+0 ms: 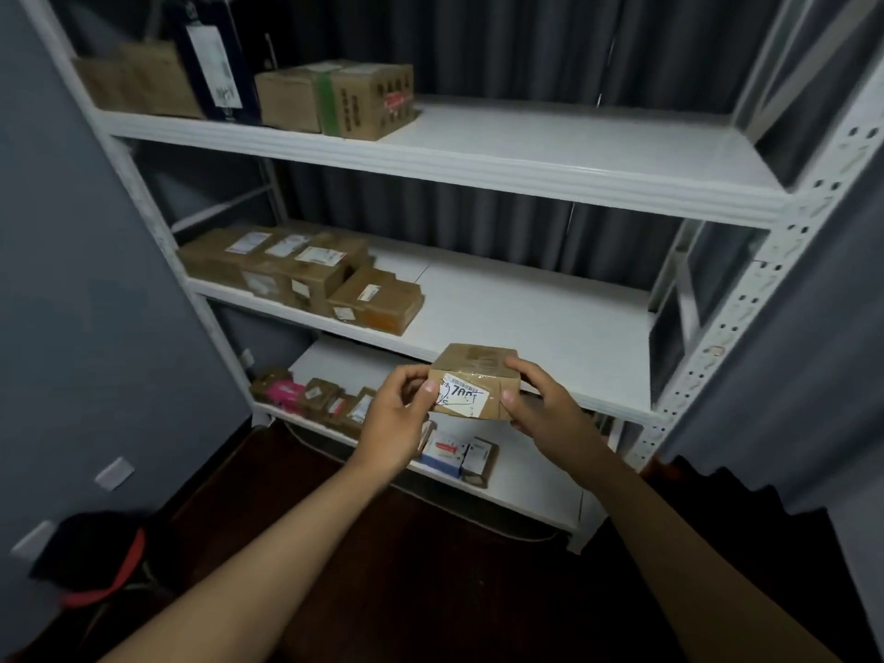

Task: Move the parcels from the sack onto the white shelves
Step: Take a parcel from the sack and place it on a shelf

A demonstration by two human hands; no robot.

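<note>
A small brown cardboard parcel (476, 380) with a white label marked in black pen is held between both hands, in front of the middle shelf's front edge. My left hand (397, 418) grips its left end and my right hand (540, 406) grips its right end. The white shelves (526, 303) stand ahead with three levels in view. Several brown parcels (296, 275) lie on the left of the middle shelf. The sack is a dark shape with a red edge (95, 562) on the floor at lower left.
Boxes (335, 98) and a dark bag stand at the left of the top shelf. Small parcels (315, 399) and coloured boxes (459, 454) sit on the bottom shelf. A grey wall is at the left, dark curtains behind and at the right. The floor is dark wood.
</note>
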